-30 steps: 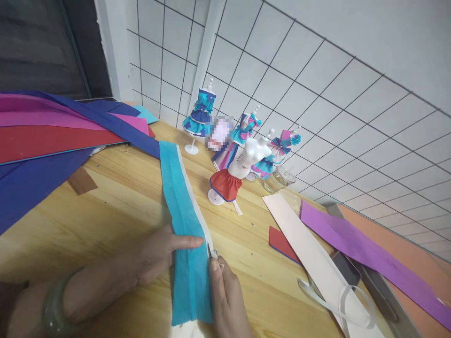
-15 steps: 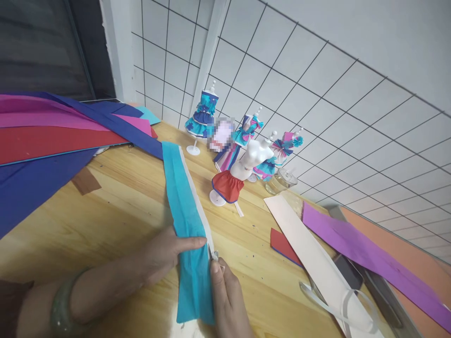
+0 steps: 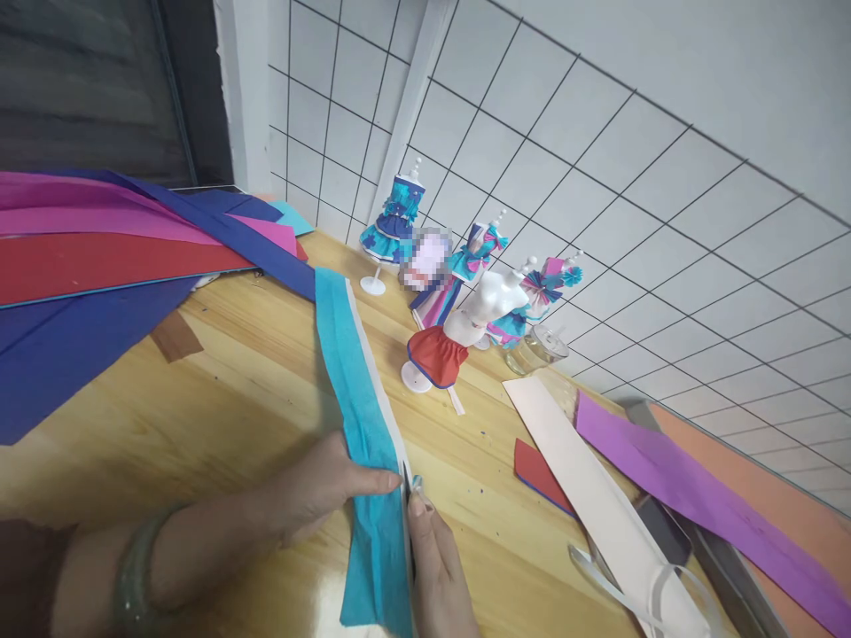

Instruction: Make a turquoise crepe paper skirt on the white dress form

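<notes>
A long turquoise strip (image 3: 365,399) with a white edge, paper or thin cloth, runs lengthwise in front of me. My left hand (image 3: 339,483) grips its left side, with the thumb stretched flat across the top. Close to that thumb, my right hand (image 3: 439,558) is closed at the strip's right edge. A dark scissor blade (image 3: 406,480) shows between the hands, along the white border; the scissor handles are hidden by my right hand. A small curled end of trimmed edging (image 3: 417,485) stands up above my right fingertips.
Dress forms in tiny outfits stand by the tiled wall, one wearing a red skirt (image 3: 435,356). A glass jar (image 3: 535,351) is beside them. Coloured sheets (image 3: 126,266) pile up at left. A pale strip (image 3: 578,478), purple strip (image 3: 671,470) and red piece (image 3: 542,474) lie right.
Both hands and the near part of the strip have shifted slightly right and down in view. The dark blade shows more plainly beside my left thumb. The whole view has shifted a little.
</notes>
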Demonstrator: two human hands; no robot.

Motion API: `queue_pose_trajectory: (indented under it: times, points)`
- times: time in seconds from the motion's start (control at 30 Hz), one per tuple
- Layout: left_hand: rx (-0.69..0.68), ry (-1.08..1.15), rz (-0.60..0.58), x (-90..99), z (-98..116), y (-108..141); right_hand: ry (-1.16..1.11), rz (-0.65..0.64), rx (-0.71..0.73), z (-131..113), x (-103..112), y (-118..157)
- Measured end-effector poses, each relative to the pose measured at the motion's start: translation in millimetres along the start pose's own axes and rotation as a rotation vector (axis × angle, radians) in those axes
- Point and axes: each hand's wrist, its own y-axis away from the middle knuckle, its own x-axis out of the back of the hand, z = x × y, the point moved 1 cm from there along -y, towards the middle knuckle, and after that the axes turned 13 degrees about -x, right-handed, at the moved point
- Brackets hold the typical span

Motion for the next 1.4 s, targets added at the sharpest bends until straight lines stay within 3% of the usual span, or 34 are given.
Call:
queue_pose_trajectory:
  times: [0.4,0.67,1.4]
  points:
    - [-0.023,0.012,-0.002,0.1,-1,0,0.023,0.010,-0.010,5,3,-2]
    - [-0.010,0.018,-0.003,-0.4,-2,1,0.038,-0.078,0.048,9,10,-5]
    - [-0.039,-0.062,-0.017,2.8,-6,1,0.024,-0.066,-0.068,-9,1,2]
